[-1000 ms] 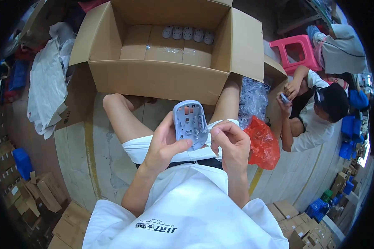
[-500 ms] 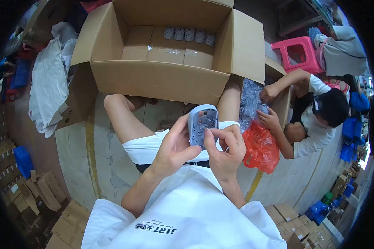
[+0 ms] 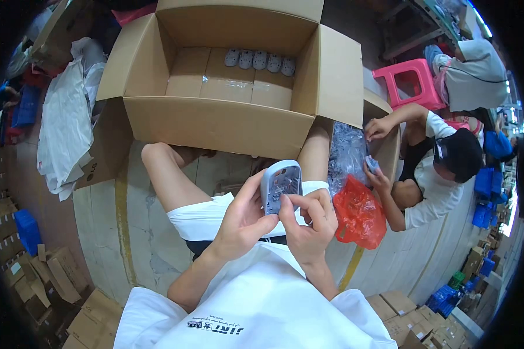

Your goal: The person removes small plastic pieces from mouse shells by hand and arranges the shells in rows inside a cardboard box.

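In the head view, a grey plastic housing (image 3: 280,181), a rounded hollow shell with ribs inside, is tilted with its open side towards me. My left hand (image 3: 241,224) grips it from the left, fingers behind and thumb along the lower edge. My right hand (image 3: 311,224) is closed at its lower right, with the thumb tip over the shell's inside and the other fingers curled. Whatever those fingertips pinch, if anything, is too small to make out. Beyond my knees, a row of several similar grey housings (image 3: 260,60) stands in a large open cardboard box (image 3: 215,119).
To my right, a co-worker (image 3: 448,168) holds a small grey part over a carton of clear plastic bags (image 3: 346,154). A red plastic bag (image 3: 360,215) lies beside my leg. Further off are a pink stool (image 3: 410,84) and, at left, white sheeting (image 3: 67,128) over a carton.
My view has shifted slightly, so the box sits lower and further left. My right thumb has moved up over the housing's inside. The co-worker's lower hand has turned the small part.
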The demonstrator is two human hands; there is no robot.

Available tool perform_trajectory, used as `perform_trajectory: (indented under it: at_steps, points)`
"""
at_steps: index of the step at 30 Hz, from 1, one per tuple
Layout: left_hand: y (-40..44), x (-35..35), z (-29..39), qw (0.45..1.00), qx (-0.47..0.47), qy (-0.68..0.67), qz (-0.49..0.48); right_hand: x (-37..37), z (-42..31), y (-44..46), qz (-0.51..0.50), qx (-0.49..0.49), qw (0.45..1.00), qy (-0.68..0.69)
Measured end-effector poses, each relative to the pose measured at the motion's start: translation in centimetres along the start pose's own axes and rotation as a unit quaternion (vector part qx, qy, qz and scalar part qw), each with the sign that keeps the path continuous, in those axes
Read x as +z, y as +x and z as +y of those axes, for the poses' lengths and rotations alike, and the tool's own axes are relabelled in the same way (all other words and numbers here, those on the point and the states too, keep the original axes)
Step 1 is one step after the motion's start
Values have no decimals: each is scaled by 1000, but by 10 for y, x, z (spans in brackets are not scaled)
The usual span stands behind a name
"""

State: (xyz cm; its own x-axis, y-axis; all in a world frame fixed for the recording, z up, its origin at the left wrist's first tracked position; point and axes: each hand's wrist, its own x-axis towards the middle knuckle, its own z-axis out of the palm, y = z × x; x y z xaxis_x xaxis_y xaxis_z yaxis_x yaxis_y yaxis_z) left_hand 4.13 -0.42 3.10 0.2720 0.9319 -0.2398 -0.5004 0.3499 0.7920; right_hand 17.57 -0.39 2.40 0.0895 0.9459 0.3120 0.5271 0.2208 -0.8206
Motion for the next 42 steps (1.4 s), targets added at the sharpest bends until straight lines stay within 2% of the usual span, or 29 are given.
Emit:
perform_trajectory:
  at_steps: [3,9,13,15,16,18,21,24,28,30,31,33,39,42]
  points:
    - [2,-2,-3,999,14,-6,-36,-1,0,0,3,1,1000,-11]
    - [1,1,-4,999,41,28,-9,0,-2,3,-12,16,1000,8]
    - [8,7,-10,979,58,182,68,-8,-3,10,-44,99,993,39]
    - [6,9,-22,961,73,235,127,-8,4,6,-52,81,994,57]
    - [8,11,-24,966,85,223,98,-11,3,7,-56,103,990,74]
    - [18,16,-23,948,101,268,137,-14,7,14,-50,97,990,85]
    - [28,21,-19,959,94,245,109,-24,9,20,-18,97,991,89]
    - [15,27,-8,958,58,243,141,-28,-2,17,-38,122,983,133]
    - [19,26,-6,966,78,214,122,-12,4,28,66,56,991,102]
    - [27,25,-8,970,88,199,107,-18,15,28,-29,93,989,114]
    - [24,23,-6,966,71,210,132,-19,15,23,-49,111,984,133]
    - [16,15,-9,973,76,196,91,-19,8,14,-84,167,968,165]
    - [14,9,-11,972,88,201,86,-21,0,15,-86,185,954,219]
    - [10,8,-11,967,93,220,85,-20,-2,12,-96,198,960,175]
